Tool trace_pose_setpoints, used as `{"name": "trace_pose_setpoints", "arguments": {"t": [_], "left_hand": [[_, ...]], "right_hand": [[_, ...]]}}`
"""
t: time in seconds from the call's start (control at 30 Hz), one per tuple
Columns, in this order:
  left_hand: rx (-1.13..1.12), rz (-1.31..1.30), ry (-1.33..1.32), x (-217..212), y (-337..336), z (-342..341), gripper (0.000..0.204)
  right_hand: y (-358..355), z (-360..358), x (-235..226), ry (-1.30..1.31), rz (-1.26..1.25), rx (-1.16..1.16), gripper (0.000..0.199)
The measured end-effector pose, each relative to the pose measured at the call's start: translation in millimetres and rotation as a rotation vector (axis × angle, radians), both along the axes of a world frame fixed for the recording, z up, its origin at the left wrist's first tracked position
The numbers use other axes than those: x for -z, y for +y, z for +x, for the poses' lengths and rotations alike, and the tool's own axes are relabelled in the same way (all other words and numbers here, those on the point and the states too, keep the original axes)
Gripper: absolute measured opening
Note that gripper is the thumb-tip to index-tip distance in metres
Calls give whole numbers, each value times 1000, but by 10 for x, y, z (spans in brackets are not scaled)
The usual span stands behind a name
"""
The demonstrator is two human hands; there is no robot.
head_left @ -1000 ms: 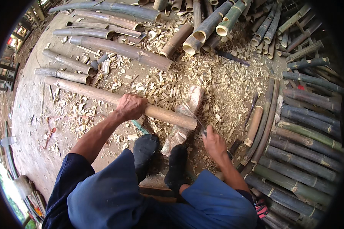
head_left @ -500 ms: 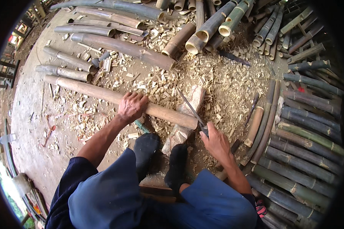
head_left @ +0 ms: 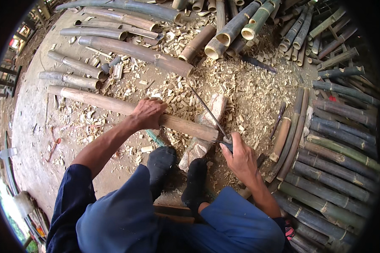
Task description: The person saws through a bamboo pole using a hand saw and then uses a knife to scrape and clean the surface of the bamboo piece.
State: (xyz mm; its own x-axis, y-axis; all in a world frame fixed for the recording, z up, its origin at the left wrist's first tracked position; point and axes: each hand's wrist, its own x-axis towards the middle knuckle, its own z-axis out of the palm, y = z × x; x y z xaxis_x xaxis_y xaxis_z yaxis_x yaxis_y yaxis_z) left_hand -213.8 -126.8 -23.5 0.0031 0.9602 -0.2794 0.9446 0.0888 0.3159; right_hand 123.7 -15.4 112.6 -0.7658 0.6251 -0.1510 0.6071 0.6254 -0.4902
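Note:
A long tan bamboo piece (head_left: 93,101) slants across the floor in front of me, its right end resting over a pale, rough block (head_left: 214,110). My left hand (head_left: 149,114) is closed over the top of the bamboo near its middle. In my right hand (head_left: 241,156) is a long, narrow-bladed knife (head_left: 207,107), gripped by its dark handle. The blade points away and to the left, crossing above the block just beyond the bamboo's right end. Whether the blade touches that end I cannot tell. My black-covered feet (head_left: 161,166) stand close to the block.
Pale wood chips (head_left: 173,95) litter the floor around the block. Several bamboo pieces (head_left: 135,55) lie at the far left, and cut tubes (head_left: 223,40) at the back. Stacked dark bamboo (head_left: 337,168) lines the right side. A dark tool (head_left: 278,118) lies near a short bamboo piece (head_left: 280,139).
The bamboo has shifted slightly left. My left hand has turned and its forearm lifted a little. The knife has swung slightly, its tip now farther away and left; my right hand has risen slightly.

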Motion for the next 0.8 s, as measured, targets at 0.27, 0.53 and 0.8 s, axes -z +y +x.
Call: {"name": "trace_pose_setpoints", "arguments": {"t": [0.27, 0.53, 0.8], "left_hand": [[-45, -242, -30, 42, 95, 117, 29], [-8, -182, -6, 75, 153, 107, 24], [-14, -163, -6, 103, 96, 84, 22]], "right_hand": [[72, 98, 237, -292, -7, -36, 23], [40, 343, 612, -271, 116, -51, 34], [-166, 71, -22, 161, 107, -66, 31]]}}
